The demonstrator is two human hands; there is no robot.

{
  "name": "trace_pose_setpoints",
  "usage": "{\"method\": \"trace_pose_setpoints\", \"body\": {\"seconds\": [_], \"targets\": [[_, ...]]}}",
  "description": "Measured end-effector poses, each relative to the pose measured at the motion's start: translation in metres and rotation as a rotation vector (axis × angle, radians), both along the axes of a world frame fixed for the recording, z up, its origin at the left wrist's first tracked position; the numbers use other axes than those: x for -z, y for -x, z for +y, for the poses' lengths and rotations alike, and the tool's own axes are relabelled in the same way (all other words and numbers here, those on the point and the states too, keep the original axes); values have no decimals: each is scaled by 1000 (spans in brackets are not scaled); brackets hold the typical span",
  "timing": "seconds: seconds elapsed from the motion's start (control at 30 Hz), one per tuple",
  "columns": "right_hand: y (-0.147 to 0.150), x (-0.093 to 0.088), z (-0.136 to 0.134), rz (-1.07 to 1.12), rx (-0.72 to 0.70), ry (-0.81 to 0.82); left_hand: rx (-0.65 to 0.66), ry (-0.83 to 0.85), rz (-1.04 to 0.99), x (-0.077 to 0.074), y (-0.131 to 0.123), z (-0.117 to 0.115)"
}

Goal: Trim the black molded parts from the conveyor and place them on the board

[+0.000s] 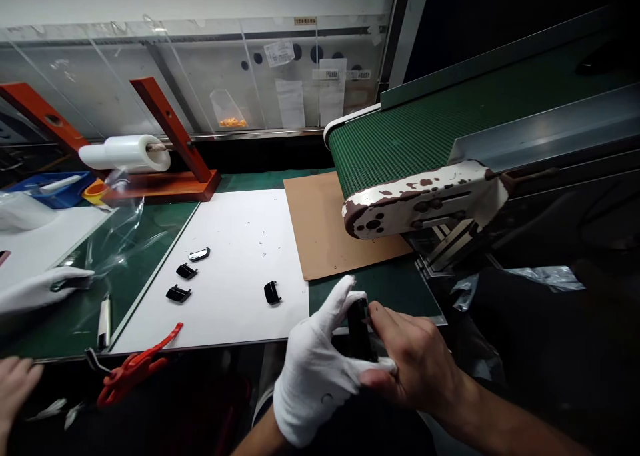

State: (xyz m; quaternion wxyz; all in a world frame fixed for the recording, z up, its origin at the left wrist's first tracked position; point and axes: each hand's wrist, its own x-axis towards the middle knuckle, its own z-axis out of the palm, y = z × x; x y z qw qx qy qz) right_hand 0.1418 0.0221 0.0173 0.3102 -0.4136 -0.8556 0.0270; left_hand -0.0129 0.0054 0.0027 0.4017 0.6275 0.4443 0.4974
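My left hand (315, 369), in a white glove, and my bare right hand (415, 363) meet at the table's front edge. Both are closed on a small glossy black plastic part (359, 329), held upright between them. On the white sheet (240, 289) lie several similar black parts: one (273, 293) near my hands, two (179, 294) (187, 271) further left, and a shinier one (199, 254) behind them.
A green conveyor belt (400, 143) ends above a brown cardboard sheet (320, 236). A film roll (125, 153) hangs on an orange stand (170, 183). Red cutters (135, 369) lie at the front edge. Another person's white-gloved hand (45, 289) and bare hand (15, 383) are at left.
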Motion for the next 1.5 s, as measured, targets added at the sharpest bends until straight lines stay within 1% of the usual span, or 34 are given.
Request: {"method": "trace_pose_setpoints", "body": {"seconds": [0.1, 0.27, 0.33, 0.53, 0.6, 0.7, 0.77, 0.93, 1.27, 1.37, 1.5], "targets": [[-1, 6, 1, -7, -18, 33, -3, 30, 30, 0, -1, 1], [-2, 11, 1, -31, -65, 38, -30, 50, 79, -1, -1, 4], [-2, 12, 2, -38, -62, 38, -35, 63, 78, 0, 0, 5], [1, 10, 5, -18, 0, -37, -33, 84, 61, 2, 2, 8], [2, 9, 5, -16, -2, -20, -18, 76, 59, 1, 2, 9], [3, 8, 5, -28, -21, 58, 8, 69, 76, -2, 3, 9], [3, 8, 4, -36, -23, 80, 12, 72, 80, -3, 4, 8], [3, 9, 3, -51, -5, 26, -16, 77, 85, -4, 4, 7], [4, 15, 5, -91, -43, 34, -42, 69, 115, 3, 5, 9], [4, 15, 7, -72, -46, 0, -30, 91, 85, 4, 4, 10], [5, 12, 8, 20, -43, -43, -12, 128, -35, 5, 1, 9]]}}
